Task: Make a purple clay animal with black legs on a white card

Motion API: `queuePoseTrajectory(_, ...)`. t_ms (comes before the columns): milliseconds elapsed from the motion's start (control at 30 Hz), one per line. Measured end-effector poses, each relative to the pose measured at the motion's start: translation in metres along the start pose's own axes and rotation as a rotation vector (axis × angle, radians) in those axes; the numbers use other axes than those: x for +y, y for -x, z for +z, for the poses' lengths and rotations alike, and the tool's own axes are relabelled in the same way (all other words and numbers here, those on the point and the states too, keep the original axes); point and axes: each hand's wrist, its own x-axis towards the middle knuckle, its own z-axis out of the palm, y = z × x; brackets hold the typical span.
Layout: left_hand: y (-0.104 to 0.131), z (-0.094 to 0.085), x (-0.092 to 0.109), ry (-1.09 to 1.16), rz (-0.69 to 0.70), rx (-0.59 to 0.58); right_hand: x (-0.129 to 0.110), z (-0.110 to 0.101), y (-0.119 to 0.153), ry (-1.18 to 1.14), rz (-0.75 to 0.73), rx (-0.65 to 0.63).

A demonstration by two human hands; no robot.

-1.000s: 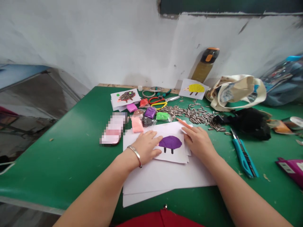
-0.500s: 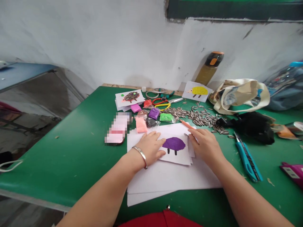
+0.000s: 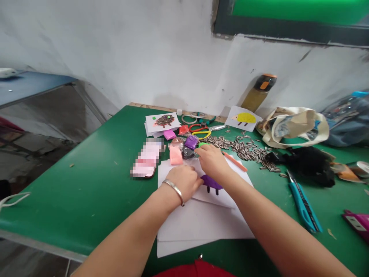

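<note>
White sheets (image 3: 198,223) lie in front of me, with a smaller card (image 3: 227,201) on top that bears a purple clay shape (image 3: 208,182) with two black legs. My left hand (image 3: 184,181) rests on the card's left side, its fingers bent and close together; whether they pinch anything is hidden. Over the back of the sheets reaches my right hand (image 3: 211,159), partly covering the purple shape. Its fingertips are near the green clay packet (image 3: 201,145) and the black clay packet (image 3: 189,152), and their grip is unclear. An orange stick (image 3: 235,161) lies right of it.
Sunflower seeds (image 3: 245,148), scissors (image 3: 201,134) and a purple packet (image 3: 190,142) lie behind the sheets. A phone (image 3: 147,158) is at left. A teal cutter (image 3: 304,206), black bag (image 3: 313,165), cloth bag (image 3: 296,129) and bottle (image 3: 259,92) stand or lie at right.
My right hand has moved left and away from me, off the card's right side toward the clay packets. The orange stick now lies free of it. My left hand's fingers have drawn in.
</note>
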Motion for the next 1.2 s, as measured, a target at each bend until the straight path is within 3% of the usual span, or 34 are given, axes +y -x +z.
queuePoseTrajectory(500,-0.001,0.004,0.002,0.024,0.011,0.032,0.005,0.017,-0.022,-0.069,0.036,-0.106)
queuePoseTrajectory(767,-0.003,0.007,-0.001,0.055,-0.048,0.062,-0.001,0.017,-0.022,-0.158,0.088,-0.097)
queuePoseTrajectory(1000,-0.003,0.006,-0.002,0.062,0.013,0.105,-0.012,0.016,-0.018,-0.282,0.114,-0.098)
queuePoseTrajectory(1200,-0.004,0.008,-0.002,0.065,-0.024,0.091,-0.013,0.021,-0.024,-0.367,0.182,-0.063)
